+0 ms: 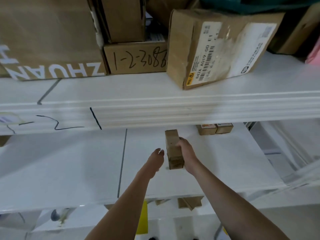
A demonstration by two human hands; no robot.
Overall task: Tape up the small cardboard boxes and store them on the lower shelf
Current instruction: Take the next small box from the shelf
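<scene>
i see my right hand [184, 149] curled around the right side of a small cardboard box [173, 149], holding it over the white lower shelf [69, 167]; the box's long axis runs away from me, toward the shelf's back; my left hand [155, 158] hovers just beside its left face, fingers loose, gripping nothing; two similar small boxes [214, 129] sit farther back, to the right.

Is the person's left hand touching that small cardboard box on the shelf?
Apart. The head view shows a sliver of white shelf between the left hand's fingertips and the small cardboard box; only the right hand grips it.
</scene>
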